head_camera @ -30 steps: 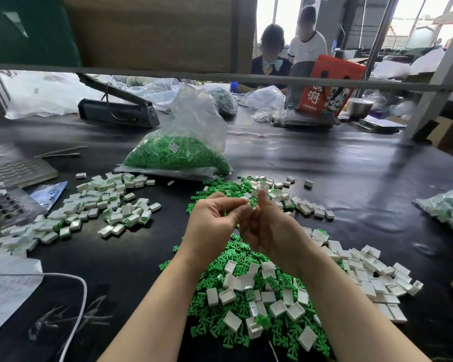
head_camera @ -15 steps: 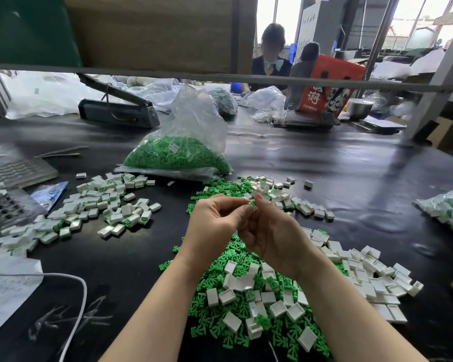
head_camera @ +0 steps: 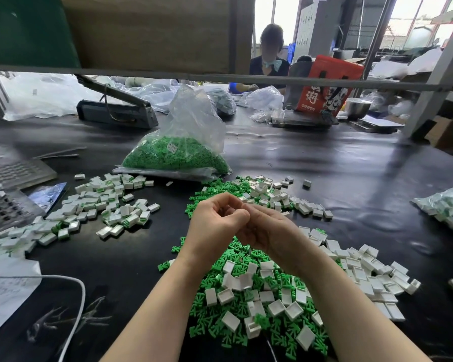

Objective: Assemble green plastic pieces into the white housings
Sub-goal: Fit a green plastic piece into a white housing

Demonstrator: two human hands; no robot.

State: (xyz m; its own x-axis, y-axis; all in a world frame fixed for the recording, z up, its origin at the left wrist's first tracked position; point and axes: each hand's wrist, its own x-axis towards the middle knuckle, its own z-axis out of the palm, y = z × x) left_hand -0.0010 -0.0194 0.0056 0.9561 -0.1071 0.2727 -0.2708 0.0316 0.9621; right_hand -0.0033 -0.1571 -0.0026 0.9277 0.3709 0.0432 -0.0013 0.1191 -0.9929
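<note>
Both hands meet fingertip to fingertip, left hand [head_camera: 215,226] and right hand [head_camera: 268,231] curled, maybe pinching something tiny, can't tell. Loose green pieces [head_camera: 236,259] and white housings [head_camera: 293,308] heaped at 6 o'clock beneath them.

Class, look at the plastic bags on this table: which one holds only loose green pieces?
The upright clear bag just beyond the hands. Its bottom is solid green, while the bag at the right edge holds mixed white and green parts.

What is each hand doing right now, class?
Left hand: fingers curled, contents hidden; cannot tell.
Right hand: fingers curled against the left, contents hidden; cannot tell.
</note>
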